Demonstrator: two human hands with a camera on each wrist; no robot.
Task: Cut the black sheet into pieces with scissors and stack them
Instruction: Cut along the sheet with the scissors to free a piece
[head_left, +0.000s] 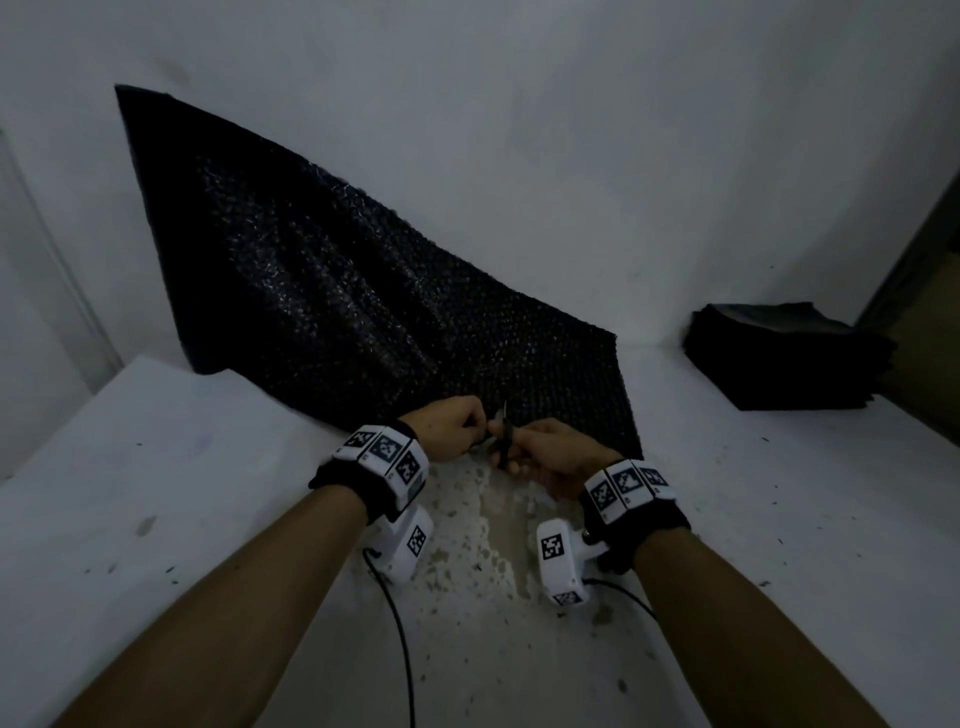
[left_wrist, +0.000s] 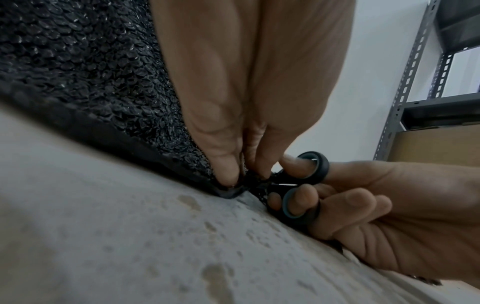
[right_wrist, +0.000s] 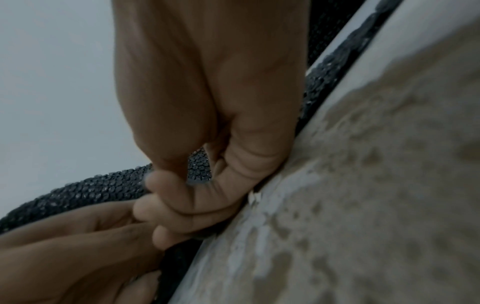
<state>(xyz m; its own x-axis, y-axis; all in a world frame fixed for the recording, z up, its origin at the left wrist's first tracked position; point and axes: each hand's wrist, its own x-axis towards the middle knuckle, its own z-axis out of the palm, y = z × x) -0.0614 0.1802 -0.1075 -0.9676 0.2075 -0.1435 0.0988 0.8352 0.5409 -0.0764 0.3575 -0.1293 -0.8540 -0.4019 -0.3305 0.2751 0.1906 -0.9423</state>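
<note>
A large black textured sheet (head_left: 332, 280) lies on the white table and leans up the back wall. My left hand (head_left: 457, 428) pinches the sheet's near edge (left_wrist: 228, 191) between thumb and fingertips. Right beside it, my right hand (head_left: 545, 452) grips black scissors (head_left: 505, 434), with its thumb and fingers through the handle loops (left_wrist: 306, 185). The blades point up at the sheet's edge and are mostly hidden by my fingers. In the right wrist view my right hand (right_wrist: 197, 195) is curled against the table, with the sheet (right_wrist: 98, 189) behind it.
A stack of cut black pieces (head_left: 784, 358) sits at the table's far right. The white table (head_left: 156, 493) has worn, chipped paint (head_left: 478, 545) right under my hands. Cables (head_left: 400, 634) trail from the wrist cameras. A metal shelf (left_wrist: 415, 82) stands to the right.
</note>
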